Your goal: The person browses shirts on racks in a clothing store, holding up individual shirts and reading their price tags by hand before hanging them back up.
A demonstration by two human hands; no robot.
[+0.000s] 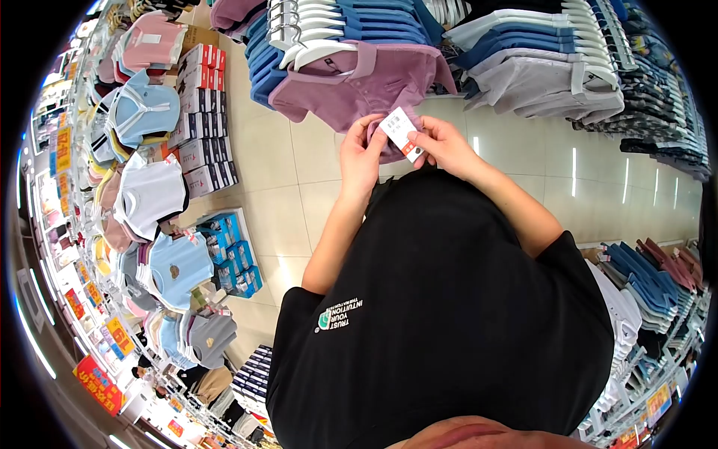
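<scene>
A mauve polo shirt [329,93] hangs on a white hanger at the front of a rack. In front of it is a white price tag [397,128] with small print and an orange-red lower end. My left hand [360,153] is closed at the tag's left edge, its thumb on the card, with some mauve cloth by the fingers. From the other side my right hand [449,147] pinches the tag, its thumb lying across the front. The fingertips behind the card are partly hidden.
More shirts on white hangers, among them a grey polo shirt [535,86], fill the racks ahead. To the left stand stacked shoeboxes [206,142], blue boxes [232,254] and displayed T-shirts [153,196]. Another clothes rack [651,292] is at the right. Tiled floor [273,217] runs between them.
</scene>
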